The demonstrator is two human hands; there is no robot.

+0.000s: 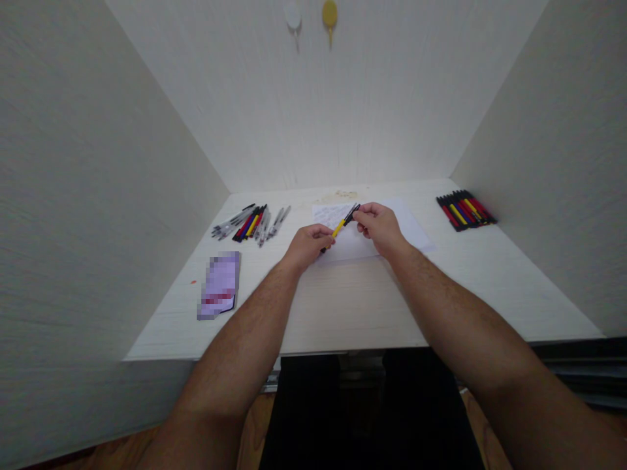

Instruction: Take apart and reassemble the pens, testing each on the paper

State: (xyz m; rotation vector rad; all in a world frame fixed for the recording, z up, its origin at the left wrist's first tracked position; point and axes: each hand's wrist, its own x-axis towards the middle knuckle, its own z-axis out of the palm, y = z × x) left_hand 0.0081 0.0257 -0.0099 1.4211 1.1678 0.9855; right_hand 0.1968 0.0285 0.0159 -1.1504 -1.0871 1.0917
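Observation:
My left hand (309,244) is closed on the lower part of a yellow pen (338,228), whose dark lower end shows below the fingers. The pen tilts up to the right over white paper sheets (406,225). At its upper end my right hand (377,225) pinches a black piece (353,212), which looks like the pen's cap or clip; a thin pale part shows beside it. Whether the black piece is joined to the yellow barrel is too small to tell. Handwriting covers the upper left of the paper.
Clear and coloured pens (249,223) lie in a loose group at the left. A row of red, yellow and dark pens (465,210) sits by the right wall. A phone (220,284) lies at the front left. Two hooks (330,13) are on the back wall.

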